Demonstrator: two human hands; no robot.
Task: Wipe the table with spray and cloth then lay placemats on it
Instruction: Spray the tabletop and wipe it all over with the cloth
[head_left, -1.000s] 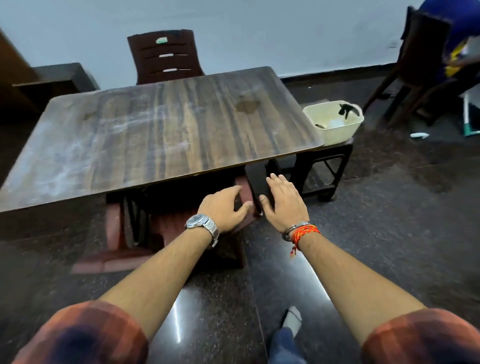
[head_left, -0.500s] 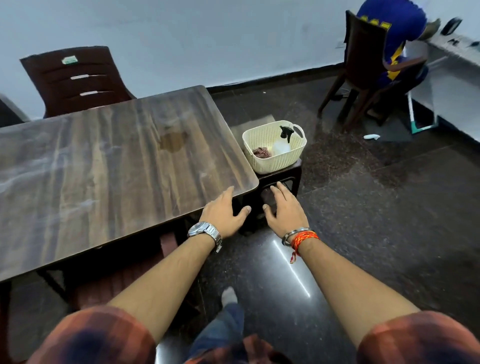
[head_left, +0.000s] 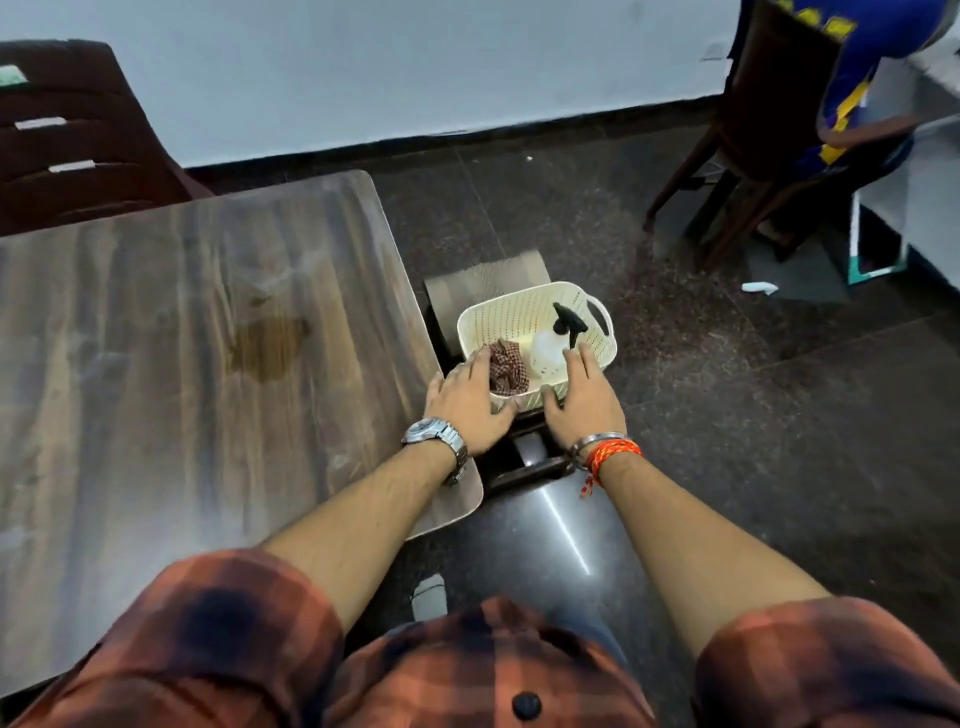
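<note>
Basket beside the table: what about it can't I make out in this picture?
Head view:
- Cloth: one edge hidden behind the left hand.
- Spray bottle: one side covered by the right hand.
- Placemat: mostly behind the basket; how many, unclear.
- Stool: mostly under basket and hands.

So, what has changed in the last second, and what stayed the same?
Both hands moved forward to the basket. The left hand now rests on its near left rim beside the cloth, and the right hand on its near right rim by the spray bottle. Their fingers look straight. Cloth and bottle stayed in the basket, and the stain stayed on the table.
</note>
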